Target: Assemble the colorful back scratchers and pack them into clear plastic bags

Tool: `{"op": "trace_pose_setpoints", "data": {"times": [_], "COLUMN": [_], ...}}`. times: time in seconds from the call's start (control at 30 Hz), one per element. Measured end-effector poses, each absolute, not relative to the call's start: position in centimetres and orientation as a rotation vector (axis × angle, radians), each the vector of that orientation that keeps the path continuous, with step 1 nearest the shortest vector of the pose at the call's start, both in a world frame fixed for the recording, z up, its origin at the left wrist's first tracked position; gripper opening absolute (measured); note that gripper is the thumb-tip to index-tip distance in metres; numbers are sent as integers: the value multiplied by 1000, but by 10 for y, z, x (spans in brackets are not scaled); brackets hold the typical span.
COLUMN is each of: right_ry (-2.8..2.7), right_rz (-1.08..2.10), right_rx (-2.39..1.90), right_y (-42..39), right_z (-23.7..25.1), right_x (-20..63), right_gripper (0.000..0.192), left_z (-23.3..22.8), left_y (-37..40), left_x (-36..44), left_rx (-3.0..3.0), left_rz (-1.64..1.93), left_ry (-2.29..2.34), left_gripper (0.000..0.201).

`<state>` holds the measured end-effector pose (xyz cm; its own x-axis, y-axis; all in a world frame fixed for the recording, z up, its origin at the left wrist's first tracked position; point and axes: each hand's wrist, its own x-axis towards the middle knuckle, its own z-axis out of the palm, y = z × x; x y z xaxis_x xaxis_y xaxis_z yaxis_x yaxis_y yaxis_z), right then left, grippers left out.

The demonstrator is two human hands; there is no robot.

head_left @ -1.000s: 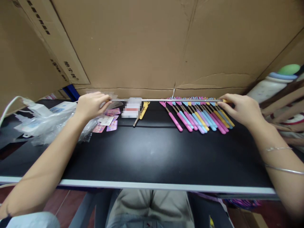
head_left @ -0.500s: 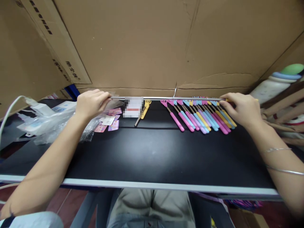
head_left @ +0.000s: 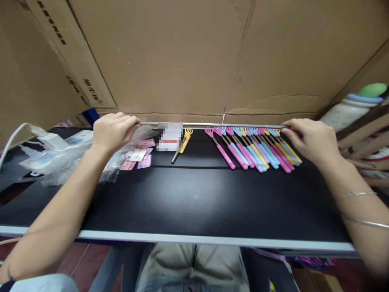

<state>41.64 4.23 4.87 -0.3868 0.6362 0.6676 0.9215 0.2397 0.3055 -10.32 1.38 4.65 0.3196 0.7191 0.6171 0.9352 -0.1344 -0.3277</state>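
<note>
A long, thin metal rod (head_left: 203,124) stretches level between my hands near the back of the black table. My left hand (head_left: 114,132) is closed around its left end, above a crumpled clear plastic bag (head_left: 79,158). On the right, my right hand (head_left: 311,138) pinches the other end; both ends are hidden by the fingers. Beneath the rod's right half lies a row of several back scratchers (head_left: 255,152) with pink, blue, purple and yellow handles, hand-shaped heads toward the back. A single yellow back scratcher (head_left: 184,142) lies left of centre, beside a blurred white label (head_left: 169,138).
Small printed cards (head_left: 145,161) lie beside the plastic bag. A white cable (head_left: 13,140) and plug are at far left. Cardboard (head_left: 182,61) walls the back. A white bottle (head_left: 349,113) with a green top stands at right. The table's pale front edge (head_left: 194,239) runs before my lap.
The rod has risen slightly, its left end most, and both hands stay on it. My left hand has shifted a little left. The back scratchers lie as before.
</note>
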Motion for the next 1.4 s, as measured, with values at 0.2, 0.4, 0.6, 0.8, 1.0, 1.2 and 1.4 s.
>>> {"op": "trace_pose_setpoints", "data": {"times": [0.2, 0.4, 0.6, 0.8, 1.0, 1.2, 1.4], "right_ry": [-2124, -2161, -2139, -2114, -2115, -2042, -2015], "right_rz": [-953, -906, -915, -1005, -969, -1000, -1015], "right_rx": [-1408, -1433, -1432, -1376, -1405, -1382, -1362], "right_y": [43, 46, 48, 45, 42, 39, 38], "right_z": [49, 47, 47, 48, 51, 54, 53], "right_x": [417, 424, 426, 421, 415, 414, 410], "right_gripper": [39, 36, 37, 40, 41, 38, 36], "left_z": [44, 42, 41, 45, 47, 50, 53], "left_y": [15, 17, 17, 14, 11, 9, 6], "left_x": [-102, -99, -99, -96, -95, -101, -101], "left_rx": [-1952, -1947, -1928, -1900, -1868, -1831, -1771], "left_rz": [-438, -377, -350, -310, -264, -434, -475], "left_ry": [-1460, -1424, -1365, -1369, -1326, -1322, -1320], "left_gripper": [42, 41, 40, 42, 40, 39, 34]}}
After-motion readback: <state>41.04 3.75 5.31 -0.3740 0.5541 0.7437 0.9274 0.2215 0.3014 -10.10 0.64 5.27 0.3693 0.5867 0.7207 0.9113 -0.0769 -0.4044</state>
